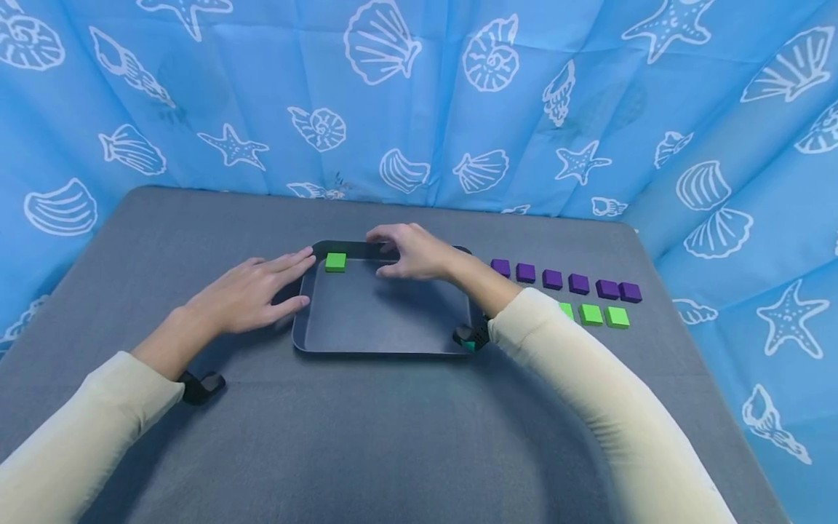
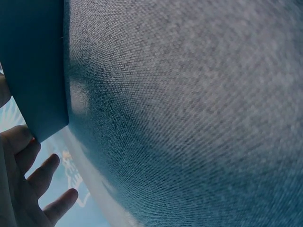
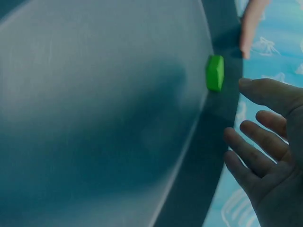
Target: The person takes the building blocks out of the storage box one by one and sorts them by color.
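Observation:
A dark rectangular baking tray lies on the grey table. One green block sits inside it at the far left corner, and the right wrist view also catches this green block by the tray wall. My left hand rests on the tray's left rim with its fingers extended. Over the far part of the tray hovers my right hand, thumb and fingers apart, and nothing is held between them. In the left wrist view, the left hand's fingers are spread beside the tray's outer wall.
Right of the tray, several purple blocks form a row. Nearer, green blocks make a shorter row, partly hidden by the right sleeve. A blue shell-patterned curtain hangs behind the table.

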`<state>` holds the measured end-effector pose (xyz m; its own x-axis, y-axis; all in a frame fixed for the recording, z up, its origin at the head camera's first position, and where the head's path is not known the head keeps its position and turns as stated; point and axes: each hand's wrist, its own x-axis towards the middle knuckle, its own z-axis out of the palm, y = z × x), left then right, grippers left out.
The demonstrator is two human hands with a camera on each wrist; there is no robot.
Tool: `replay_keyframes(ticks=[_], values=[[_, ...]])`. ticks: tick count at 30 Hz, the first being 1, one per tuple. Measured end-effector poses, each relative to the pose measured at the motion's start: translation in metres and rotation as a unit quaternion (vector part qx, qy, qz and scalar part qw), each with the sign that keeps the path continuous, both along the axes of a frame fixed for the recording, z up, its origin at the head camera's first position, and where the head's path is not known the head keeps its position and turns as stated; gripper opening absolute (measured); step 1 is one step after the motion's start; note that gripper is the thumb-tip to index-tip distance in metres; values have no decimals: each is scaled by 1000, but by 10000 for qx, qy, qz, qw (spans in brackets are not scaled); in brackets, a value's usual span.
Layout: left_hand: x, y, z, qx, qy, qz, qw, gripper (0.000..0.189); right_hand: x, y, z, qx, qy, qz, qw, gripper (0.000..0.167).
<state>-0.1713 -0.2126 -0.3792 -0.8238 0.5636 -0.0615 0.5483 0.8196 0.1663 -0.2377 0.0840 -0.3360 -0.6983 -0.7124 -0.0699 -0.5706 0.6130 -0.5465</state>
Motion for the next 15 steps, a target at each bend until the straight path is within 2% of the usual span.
replay_keyframes(ticks=[6, 15], values=[[-1, 0, -1, 51, -21, 13, 10000, 73, 0, -20, -13, 173, -110, 96, 9997, 58], [-1, 0, 3, -19, -85, -66, 9999, 74, 0, -38, -20, 256, -328, 199, 9989, 62]])
